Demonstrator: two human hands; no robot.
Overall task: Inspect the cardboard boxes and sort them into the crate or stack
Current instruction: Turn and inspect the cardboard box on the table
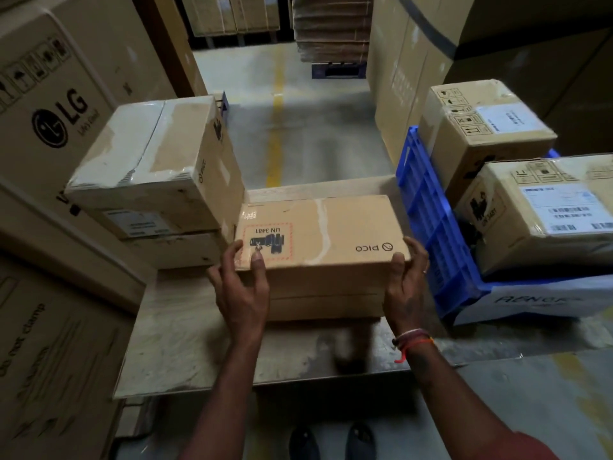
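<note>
- PICO box (318,234) sits at the middle of the tabletop (185,330), on top of another box (325,302), print upside down to the viewer; tape seam runs across the lid.
- Left hand (240,287) grips the near-left corner, thumb on the lid by the UN 3481 mark, fingers curled round the edge.
- Right hand (406,280) clasps the near-right corner, fingers wrapped over the side face.
- Step in hand, as I judge it: lift and inspect. Keep the grip even on both corners, lift straight up so the box below does not drag along.
- Turn it to check each face and the tape before choosing a side.
- Stack (159,167) stands just left, touching or nearly so; its top box has scuffed, whitened tape.
- Blue crate (431,227) stands just right, with two boxes in it, far (481,131) and near (544,214); little room shows, so a drop there needs a clear slot.
</note>
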